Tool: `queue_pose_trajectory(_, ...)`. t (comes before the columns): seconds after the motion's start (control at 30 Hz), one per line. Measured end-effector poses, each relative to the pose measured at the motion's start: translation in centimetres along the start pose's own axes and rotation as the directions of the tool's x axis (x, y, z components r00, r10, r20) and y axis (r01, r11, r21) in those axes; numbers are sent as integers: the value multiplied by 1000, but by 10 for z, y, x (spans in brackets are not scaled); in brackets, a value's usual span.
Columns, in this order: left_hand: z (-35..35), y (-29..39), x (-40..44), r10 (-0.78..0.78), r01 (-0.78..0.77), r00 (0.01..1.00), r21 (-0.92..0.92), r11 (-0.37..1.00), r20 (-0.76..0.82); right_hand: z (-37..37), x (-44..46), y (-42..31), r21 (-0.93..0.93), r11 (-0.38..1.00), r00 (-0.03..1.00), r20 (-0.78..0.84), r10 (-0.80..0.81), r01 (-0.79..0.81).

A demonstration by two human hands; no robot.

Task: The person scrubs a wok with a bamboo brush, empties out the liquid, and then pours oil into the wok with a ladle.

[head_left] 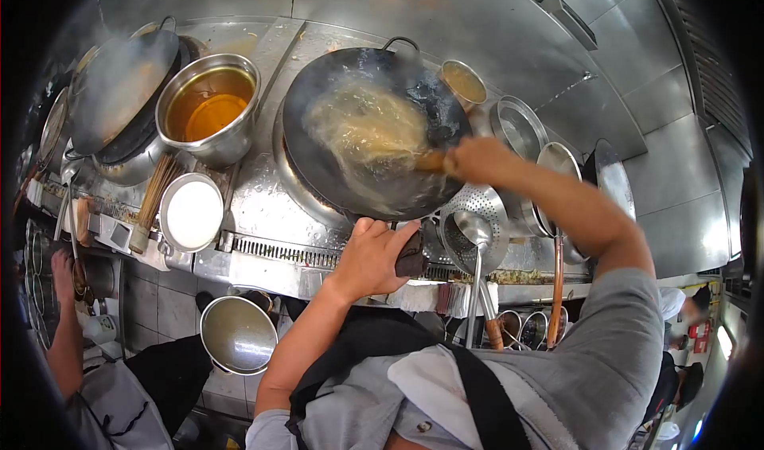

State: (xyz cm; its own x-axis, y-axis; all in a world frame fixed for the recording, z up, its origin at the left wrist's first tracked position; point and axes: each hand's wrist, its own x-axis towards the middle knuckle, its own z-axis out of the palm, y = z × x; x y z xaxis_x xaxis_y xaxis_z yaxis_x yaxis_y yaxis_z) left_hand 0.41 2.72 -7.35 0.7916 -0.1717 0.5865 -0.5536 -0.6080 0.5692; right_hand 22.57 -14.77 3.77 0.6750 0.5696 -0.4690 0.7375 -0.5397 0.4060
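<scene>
A large black wok (318,179) sits tilted on the burner, with cloudy, frothy liquid (366,124) swirling inside. My left hand (368,261) grips its near edge, and a dark folded cloth (412,257) is at the thumb. The exact hold under the fingers is hidden. My right hand (481,162) reaches over the wok's right side, closed around a brown bamboo wok brush (430,161) whose far end blurs into the liquid. Just right of the wok lie a perforated strainer (500,221) and a metal ladle (473,229).
Left of the wok stand a pot of amber oil (213,112), a bowl of white stuff (192,213) and another bamboo brush (157,191). A second, steaming wok (163,48) is farther left. Another person's arm (65,331) shows at lower left. A pot (237,335) stands below the counter.
</scene>
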Motion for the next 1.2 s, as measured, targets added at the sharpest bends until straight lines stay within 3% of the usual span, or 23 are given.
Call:
queue_pose_trajectory(0.07, -2, 2, 3, -22, 21, 999, 1, 1000, 38, -13, 54, 36, -51, 999, 999, 37, -12, 14)
queue_pose_trajectory(0.13, -2, -2, 1, -12, 12, 999, -2, 1000, 37, -22, 118, 42, 80, 989, 979, -153, 134, -123)
queue_pose_trajectory(0.23, 1, 4, 0, -13, 13, 999, -20, 1000, 35, -10, 115, 22, 248, 958, 959, -202, 199, -146)
queue_pose_trajectory(0.3, -3, -1, 2, -2, 2, 1000, -11, 1000, 30, 4, 82, 17, 252, 961, 955, -241, 173, -110)
queue_pose_trajectory(0.4, 0, -4, -1, -23, 24, 999, -2, 1000, 22, -9, 82, 17, 117, 993, 987, -160, 24, -5)
queue_pose_trajectory(0.43, -2, -1, 1, -20, 20, 1000, 4, 1000, 19, -16, 101, 18, 79, 997, 976, -212, 39, -23)
queue_pose_trajectory(0.5, 3, 1, 3, -25, 25, 1000, 7, 1000, 13, -33, 141, 2, 319, 941, 950, -241, 197, -114)
queue_pose_trajectory(0.6, 5, 2, 1, -35, 35, 998, 11, 999, 54, -22, 124, -15, 369, 928, 923, -340, 180, -46)
queue_pose_trajectory(0.63, 4, 1, 1, -25, 24, 999, 22, 999, 48, -18, 109, -12, 338, 941, 950, -298, 90, 17)
queue_pose_trajectory(0.73, 2, 4, 4, -52, 52, 996, -4, 999, 74, -27, 106, -12, 253, 966, 958, -285, 26, 49)
queue_pose_trajectory(0.83, 7, 6, 6, -68, 66, 993, 22, 998, 93, -44, 138, -21, 518, 855, 928, -309, 207, -18)
queue_pose_trajectory(0.93, 8, 9, 4, -78, 76, 989, 20, 997, 122, -7, 118, -35, 488, 871, 926, -354, 131, 63)
queue_pose_trajectory(1.03, 8, 7, 9, -74, 68, 994, 68, 995, 83, 12, 104, -27, 287, 913, 818, -569, -82, 291)
queue_pose_trajectory(1.13, 10, 13, 6, -102, 96, 989, 66, 993, 103, -37, 139, -31, 524, 844, 936, -340, 88, 112)
queue_pose_trajectory(1.2, 11, 13, 11, -103, 95, 987, 69, 993, 122, -18, 145, -56, 646, 749, 898, -404, 172, 147)
